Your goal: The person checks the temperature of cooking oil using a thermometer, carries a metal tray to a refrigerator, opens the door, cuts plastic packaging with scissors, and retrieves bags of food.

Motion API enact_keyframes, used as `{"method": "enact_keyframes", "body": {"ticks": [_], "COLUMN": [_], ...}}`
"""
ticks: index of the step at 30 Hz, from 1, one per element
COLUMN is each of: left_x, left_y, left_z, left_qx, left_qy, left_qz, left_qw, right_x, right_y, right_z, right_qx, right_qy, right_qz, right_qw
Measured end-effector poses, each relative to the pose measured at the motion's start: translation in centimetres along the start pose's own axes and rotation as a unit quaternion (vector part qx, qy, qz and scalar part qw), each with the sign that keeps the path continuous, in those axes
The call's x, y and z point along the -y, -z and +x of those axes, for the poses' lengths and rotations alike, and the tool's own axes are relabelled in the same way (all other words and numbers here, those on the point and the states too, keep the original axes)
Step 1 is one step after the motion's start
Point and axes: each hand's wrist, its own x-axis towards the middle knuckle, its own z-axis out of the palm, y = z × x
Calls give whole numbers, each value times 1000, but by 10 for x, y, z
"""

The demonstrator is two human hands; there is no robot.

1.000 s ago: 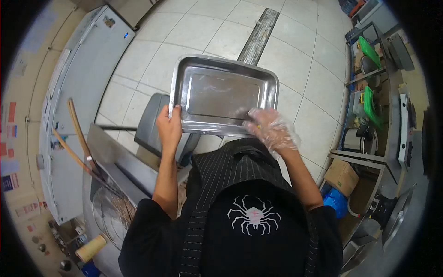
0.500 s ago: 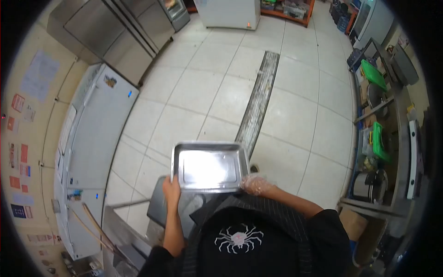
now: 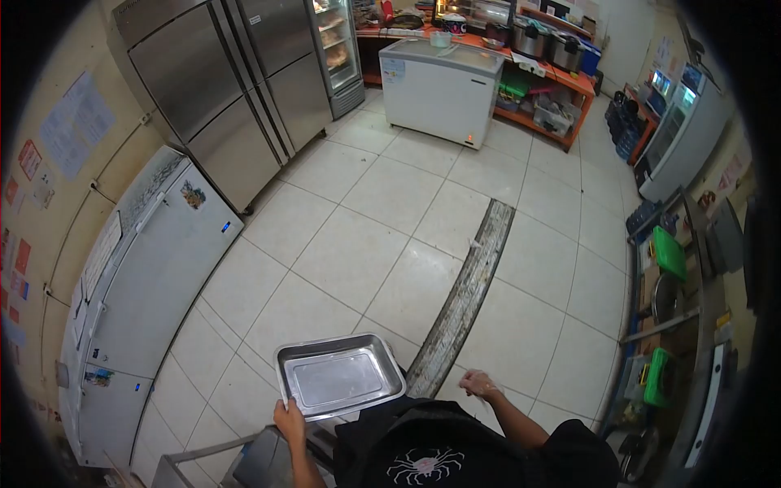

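Note:
A shallow rectangular metal tray (image 3: 342,378) is held out over the floor, and nothing lies in it. My left hand (image 3: 290,419) grips the tray at its near left corner, thumb over the rim. My right hand (image 3: 480,384), in a clear plastic glove, is off the tray to the right, with fingers loosely bent and nothing visible in them. Below the tray, close to my left forearm, is a grey bin-like object (image 3: 264,459), partly hidden.
White chest freezers (image 3: 154,309) line the left wall before a steel upright fridge (image 3: 220,98). A glass-top freezer (image 3: 439,89) stands ahead. A worn drain strip (image 3: 464,297) crosses the tiled floor. On the right is a rack (image 3: 663,317) with green-lidded boxes.
My right hand has let go of the tray's right side and moved right. The tray, now only in my left hand, has tilted. The view has risen toward the far end of the room.

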Motion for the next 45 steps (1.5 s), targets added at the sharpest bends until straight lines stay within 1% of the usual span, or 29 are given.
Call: {"method": "enact_keyframes", "body": {"ticks": [2, 3, 5, 6, 8, 9, 11, 15, 17, 18, 19, 21, 22, 24, 26, 27, 28, 29, 30, 31, 32, 35, 36, 38, 39, 41, 42, 44, 45], "left_x": [-28, -48, -97, -121, -177, -208, -263, -375, -415, -427, -441, -464, -472, -492, -507, -511, -519, -467, -505, -517, -522, -546, -555, -585, -610, -669, -695, -739, -766], "left_y": [-38, -56, -98, -122, -167, -187, -230, -298, -336, -355, -370, -390, -396, -407, -401, -402, -403, -431, -416, -420, -430, -477, -497, -549, -567, -617, -647, -703, -723], "left_z": [58, 83, 143, 173, 230, 256, 305, 382, 415, 430, 443, 471, 488, 528, 558, 571, 584, 614, 618, 631, 646, 706, 732, 796, 825, 886, 914, 966, 986], "left_qx": [-6, -8, 61, 88, 132, 144, 172, 214, 220, 202, 195, 203, 198, 115, 89, 33, 54, -20, 34, 24, 15, 29, 30, 16, 53, 106, 120, 204, 255], "left_qy": [-20, -18, -54, -72, -127, -166, -199, -218, -215, -212, -216, -137, -135, -140, -34, -72, 48, 23, 103, 149, 194, 203, 203, 186, 165, 135, 126, 112, 95], "left_qz": [-8, -12, 29, 15, -15, -30, -54, -53, -40, -52, -51, -65, -59, -48, -65, -57, -151, -145, -217, -253, -288, -369, -367, -367, -371, -390, -400, -417, -386], "left_qw": [1000, 1000, 996, 993, 983, 975, 963, 951, 951, 955, 955, 967, 969, 982, 993, 995, 986, 989, 970, 955, 938, 906, 907, 911, 912, 905, 900, 878, 881], "right_x": [15, 15, 28, 50, 93, 130, 174, 231, 244, 249, 260, 288, 305, 358, 381, 386, 393, 420, 469, 508, 522, 551, 556, 514, 517, 535, 540, 534, 528], "right_y": [20, 26, 41, 58, 78, 96, 119, 171, 195, 205, 230, 274, 298, 353, 382, 392, 411, 437, 461, 481, 491, 515, 519, 514, 520, 544, 555, 558, 563], "right_z": [31, 47, 90, 111, 132, 130, 168, 252, 308, 340, 373, 433, 463, 527, 589, 641, 680, 695, 702, 717, 745, 815, 831, 893, 894, 887, 893, 894, 891], "right_qx": [-21, -23, -64, -67, -104, -72, -132, -99, -40, -18, -13, -1, 11, 52, 89, 137, 183, 182, 172, 160, 148, 139, 123, 134, 153, 160, 157, -105, -124], "right_qy": [-67, -65, -61, -58, -8, 38, 6, 4, -44, 20, 27, 13, 43, 32, 10, 86, 161, 162, 84, 7, 7, -10, 11, 52, -44, -137, -148, -208, -186], "right_qz": [168, 164, 324, 323, 519, 632, 654, 720, 686, 698, 699, 609, 617, 602, 570, 502, 428, 416, 407, 398, 360, 392, 353, 254, 419, 548, 546, 434, 509], "right_qw": [983, 984, 942, 942, 849, 771, 744, 686, 725, 716, 714, 793, 785, 796, 817, 850, 870, 876, 893, 903, 921, 910, 927, 956, 894, 810, 810, 870, 831]}}
